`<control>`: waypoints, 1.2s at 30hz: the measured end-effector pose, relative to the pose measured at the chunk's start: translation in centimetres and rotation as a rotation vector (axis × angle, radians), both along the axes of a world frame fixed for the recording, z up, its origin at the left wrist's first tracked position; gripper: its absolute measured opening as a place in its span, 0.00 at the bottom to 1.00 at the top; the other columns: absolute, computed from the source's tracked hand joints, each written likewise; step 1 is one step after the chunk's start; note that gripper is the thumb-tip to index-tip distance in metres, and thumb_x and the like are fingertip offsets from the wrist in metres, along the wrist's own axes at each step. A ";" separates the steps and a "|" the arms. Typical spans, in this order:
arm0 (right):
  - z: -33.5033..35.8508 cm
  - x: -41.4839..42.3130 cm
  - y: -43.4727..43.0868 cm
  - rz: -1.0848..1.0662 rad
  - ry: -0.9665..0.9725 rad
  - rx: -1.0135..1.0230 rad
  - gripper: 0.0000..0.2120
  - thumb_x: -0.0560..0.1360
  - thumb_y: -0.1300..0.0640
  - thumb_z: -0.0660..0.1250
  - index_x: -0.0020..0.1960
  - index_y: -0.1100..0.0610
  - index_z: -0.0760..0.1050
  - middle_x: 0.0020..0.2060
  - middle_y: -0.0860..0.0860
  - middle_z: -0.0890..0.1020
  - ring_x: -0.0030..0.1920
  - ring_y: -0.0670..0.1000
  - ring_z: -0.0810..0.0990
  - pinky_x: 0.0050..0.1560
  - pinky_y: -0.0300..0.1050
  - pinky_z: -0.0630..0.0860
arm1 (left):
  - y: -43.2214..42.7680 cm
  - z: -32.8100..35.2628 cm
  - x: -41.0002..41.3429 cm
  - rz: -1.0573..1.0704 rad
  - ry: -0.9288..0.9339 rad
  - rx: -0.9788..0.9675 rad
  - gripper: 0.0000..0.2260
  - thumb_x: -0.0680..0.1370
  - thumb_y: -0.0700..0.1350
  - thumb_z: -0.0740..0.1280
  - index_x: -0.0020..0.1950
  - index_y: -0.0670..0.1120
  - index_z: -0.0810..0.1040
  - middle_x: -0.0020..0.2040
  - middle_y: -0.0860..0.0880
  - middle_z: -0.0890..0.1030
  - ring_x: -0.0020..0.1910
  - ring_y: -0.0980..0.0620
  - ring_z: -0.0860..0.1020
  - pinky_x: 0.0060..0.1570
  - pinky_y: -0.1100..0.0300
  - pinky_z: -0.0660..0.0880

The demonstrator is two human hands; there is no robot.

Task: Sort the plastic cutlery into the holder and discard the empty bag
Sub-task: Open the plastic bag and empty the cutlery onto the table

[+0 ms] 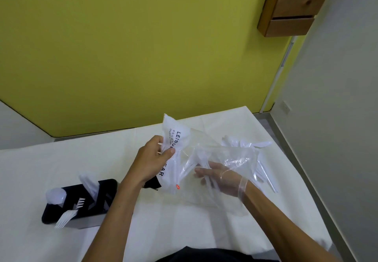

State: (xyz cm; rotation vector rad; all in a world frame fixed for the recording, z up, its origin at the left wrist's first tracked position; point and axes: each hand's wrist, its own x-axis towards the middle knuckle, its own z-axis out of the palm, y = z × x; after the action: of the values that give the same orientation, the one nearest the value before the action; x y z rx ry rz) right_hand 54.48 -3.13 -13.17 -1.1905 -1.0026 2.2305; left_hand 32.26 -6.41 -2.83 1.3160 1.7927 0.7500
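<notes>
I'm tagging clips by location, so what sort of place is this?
Probably a plain indoor room used as a workspace; the exact kind is unclear. It has a white-covered table in front of a yellow-green wall, with wooden drawers mounted high up.

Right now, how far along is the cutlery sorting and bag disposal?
Partly done: the holder already has forks and a spoon in it. In hand: the left hand pinches the bag while the right hand is inside it; its grip is unclear through the plastic. Left: more cutlery lies loose on the table beyond the bag, and the bag is not yet discarded.
</notes>
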 end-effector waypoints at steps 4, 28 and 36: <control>0.7 -1.3 -0.5 0.038 0.269 -0.001 0.26 0.75 0.56 0.73 0.68 0.68 0.71 0.64 0.66 0.76 0.63 0.62 0.76 0.72 0.60 0.68 | 0.5 -1.0 -0.2 0.048 -0.091 -0.022 0.05 0.78 0.48 0.72 0.51 0.51 0.78 0.44 0.49 0.87 0.42 0.48 0.81 0.42 0.56 0.74; 1.6 -3.1 -0.8 -0.021 0.191 -0.121 0.12 0.80 0.51 0.66 0.45 0.54 0.86 0.42 0.52 0.87 0.43 0.50 0.86 0.47 0.46 0.81 | 0.3 -3.7 -0.9 0.130 0.092 0.062 0.11 0.77 0.54 0.70 0.50 0.48 0.78 0.44 0.51 0.84 0.45 0.48 0.82 0.45 0.53 0.77; 2.3 -3.6 -2.2 0.055 0.199 -0.109 0.18 0.76 0.42 0.69 0.58 0.54 0.80 0.47 0.50 0.87 0.47 0.51 0.86 0.49 0.47 0.81 | -0.1 -5.1 0.1 0.171 0.195 0.025 0.20 0.74 0.64 0.70 0.45 0.46 0.74 0.40 0.52 0.82 0.39 0.51 0.80 0.37 0.54 0.76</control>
State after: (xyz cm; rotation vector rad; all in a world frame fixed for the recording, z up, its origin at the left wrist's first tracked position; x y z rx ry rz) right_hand 50.86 -5.35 -10.82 -0.9712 -0.8535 2.4180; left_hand 32.39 -6.53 -7.95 1.3013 2.0775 0.7598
